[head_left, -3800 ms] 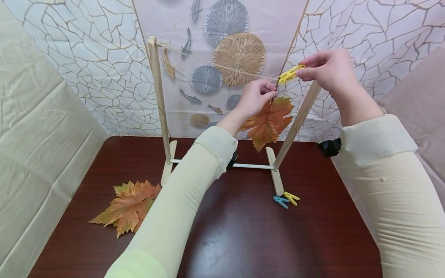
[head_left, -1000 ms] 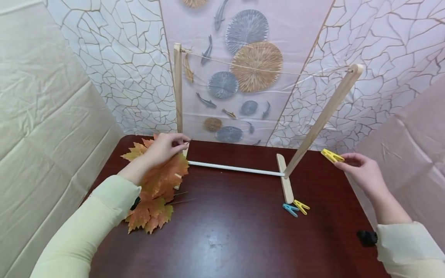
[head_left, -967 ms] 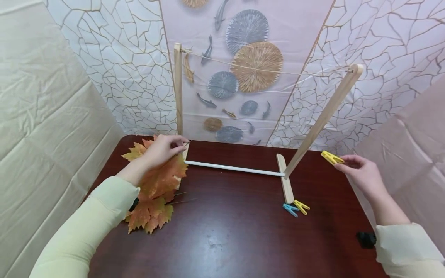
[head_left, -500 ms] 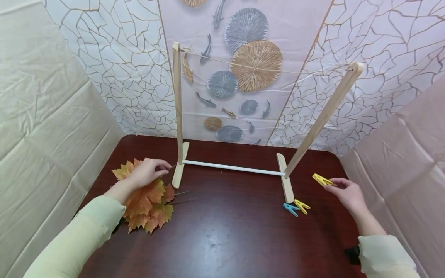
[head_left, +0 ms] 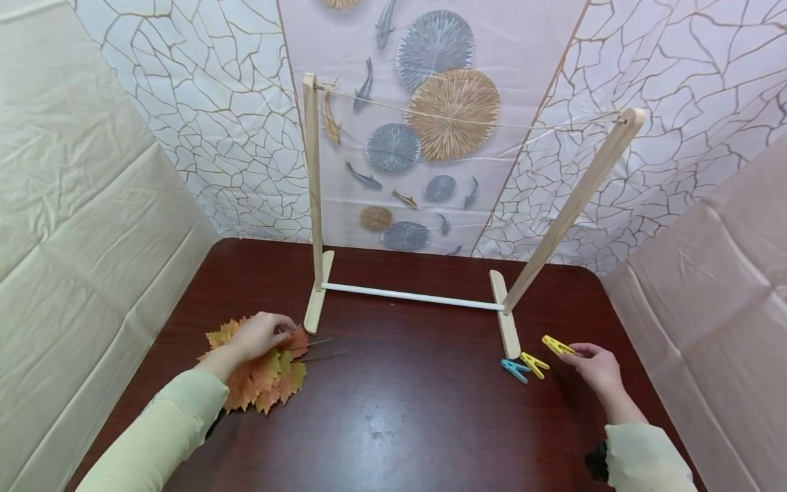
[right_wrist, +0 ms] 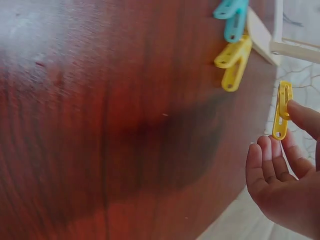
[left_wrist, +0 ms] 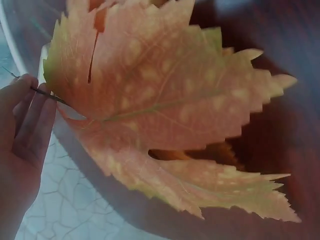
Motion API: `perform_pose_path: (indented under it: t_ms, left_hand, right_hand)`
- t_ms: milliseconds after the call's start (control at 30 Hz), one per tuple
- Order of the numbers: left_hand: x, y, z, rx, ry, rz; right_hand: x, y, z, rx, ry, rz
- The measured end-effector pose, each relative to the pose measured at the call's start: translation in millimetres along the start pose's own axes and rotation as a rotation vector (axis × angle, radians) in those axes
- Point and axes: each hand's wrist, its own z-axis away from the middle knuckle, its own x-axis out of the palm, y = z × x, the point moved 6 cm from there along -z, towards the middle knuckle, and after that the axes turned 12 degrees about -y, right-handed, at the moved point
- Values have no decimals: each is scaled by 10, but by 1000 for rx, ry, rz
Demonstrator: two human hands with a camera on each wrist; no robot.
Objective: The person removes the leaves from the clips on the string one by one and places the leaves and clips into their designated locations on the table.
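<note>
My left hand [head_left: 257,335] is low at the left of the table, over a pile of orange and yellow maple leaves [head_left: 270,391]. In the left wrist view its thumb and fingers pinch the thin dark stem [left_wrist: 47,94] of one maple leaf [left_wrist: 170,95], whose blade spreads across the picture. On the right, my right hand [head_left: 599,369] pinches a yellow clothespin [head_left: 557,344] between thumb and fingers, its nose pointing away from the hand. Close by, a blue clothespin [head_left: 514,370] and another yellow clothespin [head_left: 534,365] lie on the table.
A wooden frame [head_left: 568,215] stands at the back, with a string [head_left: 455,121] tied between its post tops and a white rod [head_left: 412,296] low between its feet. Two leaf stems poke right from the pile. Cloth walls [head_left: 92,225] enclose the dark table [head_left: 393,403].
Both hands were up at the string with leaf and clothespin. The left has carried its leaf down to the pile; the right has come down toward the loose clothespins, still holding its yellow one.
</note>
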Motion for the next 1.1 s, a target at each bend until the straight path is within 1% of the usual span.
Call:
perform_pose_path:
  t_ms: [167, 300, 433, 567, 733, 833, 900, 1000, 1100]
  left_hand:
    - [124, -70, 20, -21, 5, -2]
    - [196, -101, 33, -44, 28, -29]
    - [250, -96, 54, -57, 64, -89]
    - [270, -79, 68, -57, 96, -116]
    - [238, -76, 35, -75, 126, -84]
    - [175, -41, -22, -70, 138, -55]
    - [94, 13, -69, -68, 136, -38]
    - [-93, 157, -147, -64, 117, -20]
    - [-333, 376, -213, -57, 88, -33]
  right_hand:
    - [117, 151, -41, 29, 1, -6]
    - [196, 228, -55, 45, -4, -2]
    - [233, 250, -47, 46, -2, 1]
    - [248, 273, -54, 53, -13, 7]
    - [203, 249, -65, 73, -20, 93]
    - [118, 146, -66, 83, -13, 130]
    - [47, 17, -62, 68, 4, 139]
    - [-112, -300, -36, 10, 76, 141]
    - [-301, -715, 39, -82, 183, 134]
